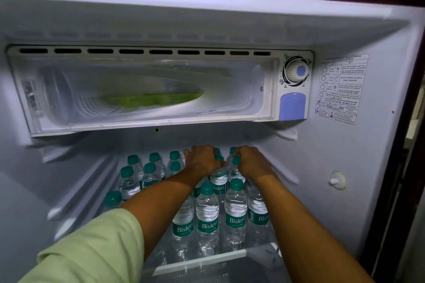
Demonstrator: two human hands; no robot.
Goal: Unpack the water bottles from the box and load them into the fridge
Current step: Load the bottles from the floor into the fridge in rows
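Green-capped water bottles [207, 220] fill most of the fridge shelf [202, 259]. Your left hand [202, 159] and right hand [251, 161] each grip bottle tops at far right. Box unseen; remaining count unknown.

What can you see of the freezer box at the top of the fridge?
The freezer box is a wide white plastic compartment that spans the upper fridge, above the shelf of bottles. Its front looks open or clear. The inside is ribbed and frosted, with something green and blurred lying in it. A row of dark vent slots runs along its top edge. A thermostat dial sits on its right, above a blue panel. Neither hand touches it.
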